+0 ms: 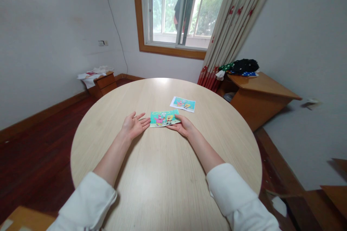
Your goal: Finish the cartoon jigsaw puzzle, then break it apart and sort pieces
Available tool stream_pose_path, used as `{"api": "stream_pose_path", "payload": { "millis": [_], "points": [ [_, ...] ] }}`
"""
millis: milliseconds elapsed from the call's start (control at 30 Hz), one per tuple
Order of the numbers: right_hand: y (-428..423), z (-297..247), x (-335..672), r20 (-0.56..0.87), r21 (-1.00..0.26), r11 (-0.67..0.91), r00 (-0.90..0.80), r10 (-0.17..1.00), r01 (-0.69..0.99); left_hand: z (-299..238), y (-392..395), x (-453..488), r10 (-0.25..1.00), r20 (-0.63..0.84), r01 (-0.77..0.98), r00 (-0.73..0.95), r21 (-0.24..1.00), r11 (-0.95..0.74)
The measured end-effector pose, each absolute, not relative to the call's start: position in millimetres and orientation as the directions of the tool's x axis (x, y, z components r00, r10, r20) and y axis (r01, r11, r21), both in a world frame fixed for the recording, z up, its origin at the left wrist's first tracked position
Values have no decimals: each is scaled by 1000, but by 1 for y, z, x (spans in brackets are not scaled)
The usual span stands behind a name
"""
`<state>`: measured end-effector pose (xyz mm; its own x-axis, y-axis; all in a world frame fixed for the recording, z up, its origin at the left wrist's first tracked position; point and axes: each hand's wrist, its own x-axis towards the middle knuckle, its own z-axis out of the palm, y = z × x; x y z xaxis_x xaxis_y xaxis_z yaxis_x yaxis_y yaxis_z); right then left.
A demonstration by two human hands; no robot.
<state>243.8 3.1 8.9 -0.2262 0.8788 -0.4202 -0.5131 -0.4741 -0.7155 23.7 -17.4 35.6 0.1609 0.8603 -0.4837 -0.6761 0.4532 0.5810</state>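
Note:
My right hand (pixel 183 125) pinches the right end of a turquoise picture card (pixel 165 118) printed with cartoon figures, one pink and one yellow. The thumb lies on top and the fingers go underneath. To the left of the card, my left hand (pixel 136 125) is palm up with its fingers spread. Its fingertips come right up to the card's left edge; whether they touch it I cannot tell. Just behind, a paper sheet (pixel 183 104) with a similar cartoon picture and a white border lies on the table.
Both hands are over a round, pale wooden table (pixel 162 180). A wooden desk (pixel 260 90) with piled cloth (pixel 245 66) stands at the right, beside a long curtain (pixel 230 25). At the back left is a small cabinet (pixel 106 82) with papers on it. Beyond the window (pixel 184 10) hangs something dark.

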Motion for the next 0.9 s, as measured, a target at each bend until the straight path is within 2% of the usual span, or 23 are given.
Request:
{"api": "stream_pose_path", "payload": {
  "millis": [433,900],
  "points": [
    [4,10,242,-425,-652,-523,-306,852,-548,36,-17,22,864,-477,-690,164,570,446],
    [3,9,242,-332,-574,-551,-444,833,-606,31,-15,18,854,-500,-696,143,563,446]
  ]
}}
